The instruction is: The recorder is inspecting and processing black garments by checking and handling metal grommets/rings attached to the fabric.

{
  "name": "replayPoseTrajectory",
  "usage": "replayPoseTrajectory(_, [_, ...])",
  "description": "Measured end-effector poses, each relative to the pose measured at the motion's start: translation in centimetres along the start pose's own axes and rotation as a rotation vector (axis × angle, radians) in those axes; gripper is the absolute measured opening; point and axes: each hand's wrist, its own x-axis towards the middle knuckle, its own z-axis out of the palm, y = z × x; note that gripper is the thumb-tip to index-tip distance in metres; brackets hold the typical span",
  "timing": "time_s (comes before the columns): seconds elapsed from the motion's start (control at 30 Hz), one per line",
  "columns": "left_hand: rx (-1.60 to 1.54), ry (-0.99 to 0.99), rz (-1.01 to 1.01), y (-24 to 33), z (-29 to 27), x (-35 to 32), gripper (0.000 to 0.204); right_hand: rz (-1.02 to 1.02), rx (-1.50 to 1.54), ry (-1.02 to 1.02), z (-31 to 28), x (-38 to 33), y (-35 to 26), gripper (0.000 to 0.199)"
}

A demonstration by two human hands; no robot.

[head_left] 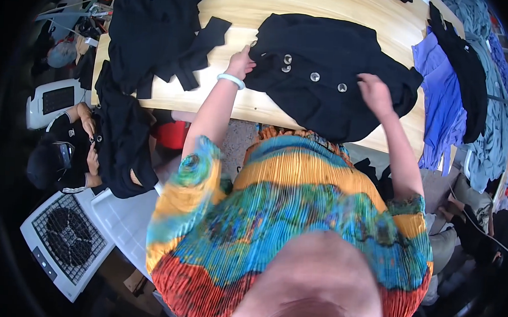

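A black knit garment (329, 47) with several large round dark-and-light buttons lies spread on the pale wooden table (234, 103) in front of me. My left hand (241, 65), with a pale bangle on its wrist, is at the garment's left end. Its index finger reaches to the edge beside a button, while the other fingers close on the cloth. Over the right part of the garment is my right hand (377, 95), right of the button row. Its fingers are curled and drawn together; what lies between them, if anything, is hidden.
More black garments (151, 32) lie at the table's left. Purple (441, 93) and grey-blue clothes (488, 130) hang over the right side. A co-worker (53, 159) at left handles black cloth (122, 146), near a white fan unit (69, 240). Another person (475, 222) sits at right.
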Motion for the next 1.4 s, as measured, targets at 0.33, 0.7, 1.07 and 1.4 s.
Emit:
replayPoseTrajectory(0.33, [-0.081,0.006,0.09,3.7,1.3,-1.1,0.032,-0.254,0.124,-0.084,8.6,7.1,-12.4,0.048])
replayPoseTrajectory(0.7, [-0.446,-0.624,0.632,15.6,3.4,-7.4,0.012,-0.093,-0.128,0.38,2.1,14.9,-9.4,0.025])
replayPoseTrajectory(1.07, [-0.422,-0.515,0.177,16.9,6.3,-6.4,0.012,0.092,-0.008,0.332,-0.8,13.1,-2.8,0.034])
replayPoseTrajectory(1.4, [-0.332,-0.477,0.18,18.2,6.8,-2.9,0.011,-0.487,0.148,-0.18,10.2,6.8,-11.9,0.015])
